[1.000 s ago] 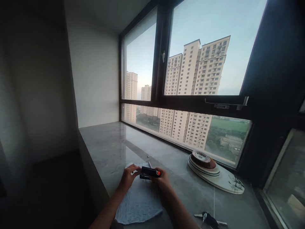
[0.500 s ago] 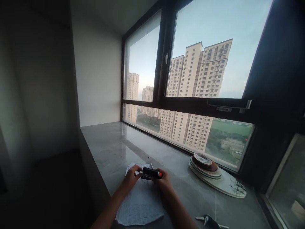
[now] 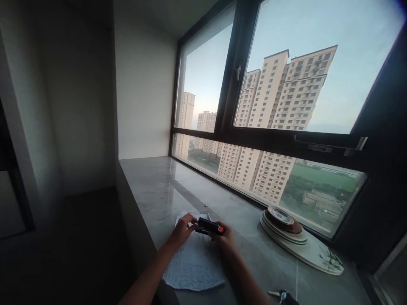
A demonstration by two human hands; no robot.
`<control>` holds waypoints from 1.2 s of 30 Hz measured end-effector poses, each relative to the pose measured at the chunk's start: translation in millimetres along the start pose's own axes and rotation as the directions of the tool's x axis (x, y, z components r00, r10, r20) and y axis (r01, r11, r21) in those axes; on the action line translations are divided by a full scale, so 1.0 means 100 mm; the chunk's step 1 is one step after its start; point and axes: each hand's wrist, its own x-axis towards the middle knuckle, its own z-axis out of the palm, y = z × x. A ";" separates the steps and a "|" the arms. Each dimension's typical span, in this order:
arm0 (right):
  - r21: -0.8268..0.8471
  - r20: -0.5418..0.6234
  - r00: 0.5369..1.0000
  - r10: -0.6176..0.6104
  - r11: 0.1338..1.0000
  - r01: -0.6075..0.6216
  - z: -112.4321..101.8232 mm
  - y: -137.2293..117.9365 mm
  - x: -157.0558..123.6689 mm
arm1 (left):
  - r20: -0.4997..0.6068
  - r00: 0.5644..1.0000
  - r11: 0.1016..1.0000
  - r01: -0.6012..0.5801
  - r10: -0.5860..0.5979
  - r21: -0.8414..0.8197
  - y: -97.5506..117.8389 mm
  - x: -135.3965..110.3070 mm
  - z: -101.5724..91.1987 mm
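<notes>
From the head camera: a black stapler is between the two hands, above a sheet of paper near the windowsill's front edge. The right hand grips its red-marked end; the left hand's fingers curl at the opposite end, whether holding it I cannot tell.
</notes>
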 end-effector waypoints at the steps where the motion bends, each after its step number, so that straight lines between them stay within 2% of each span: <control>1: -0.004 0.006 1.000 -0.001 1.000 0.001 0.00 -0.01 0.00 | -0.002 1.000 1.000 -0.012 0.012 0.006 0.00 0.00 0.00; 5: 0.000 0.005 1.000 0.006 1.000 -0.006 -0.01 -0.09 -0.04 | -0.051 0.997 0.998 -0.048 0.050 0.027 0.03 0.00 -0.01; 12: 0.083 -0.070 0.995 0.070 0.995 -0.064 -0.04 -0.23 -0.11 | -0.198 0.976 0.996 -0.094 0.093 0.008 0.12 0.02 -0.08; 21: 0.054 -0.063 0.995 0.074 0.996 -0.071 -0.01 -0.32 -0.12 | -0.138 0.988 0.997 -0.066 0.072 0.050 0.15 0.01 -0.07; 25: 0.040 -0.034 0.998 0.061 0.997 -0.060 -0.02 -0.27 -0.11 | -0.066 0.996 0.997 -0.061 0.064 0.040 0.15 0.02 -0.06; 32: 0.029 -0.025 0.998 0.049 0.998 -0.048 -0.04 -0.14 -0.09 | -0.063 0.995 0.995 -0.073 0.076 0.062 0.09 0.02 -0.05; 36: 0.023 -0.016 0.999 0.036 0.999 -0.035 -0.04 -0.12 -0.08 | -0.028 0.997 0.998 -0.066 0.067 0.015 0.10 0.01 -0.04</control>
